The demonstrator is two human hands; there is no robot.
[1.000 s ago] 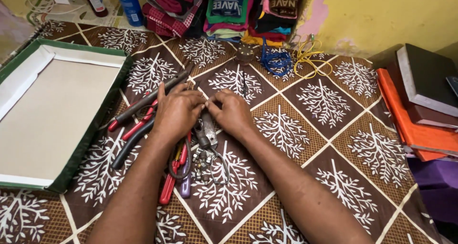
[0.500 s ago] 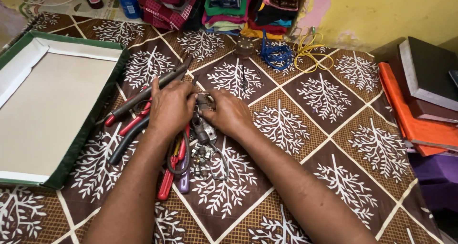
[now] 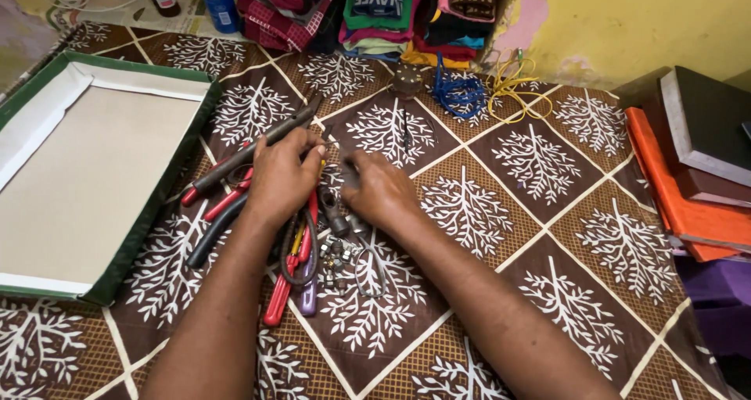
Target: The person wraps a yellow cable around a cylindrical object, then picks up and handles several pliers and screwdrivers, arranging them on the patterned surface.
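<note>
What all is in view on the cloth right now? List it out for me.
Hand tools: several, red and black handles, heaped under the left hand.
Small metal parts: a cluster, grey, just below both hands.
Box lid: one, green rim with pale inside, far left.
Wire coils: two, blue and yellow, top centre.
Folded clothes: one stack, mixed colours, against the wall.
Books: one stack, dark and orange, right edge.
Bottles: two, blue and brown, top left.
Left hand: on the tool heap.
Right hand: fingers pinched, contents hidden.

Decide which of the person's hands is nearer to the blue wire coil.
Right. The right hand lies below and left of the blue wire coil; the left hand sits farther left, over the red-handled pliers.
</note>
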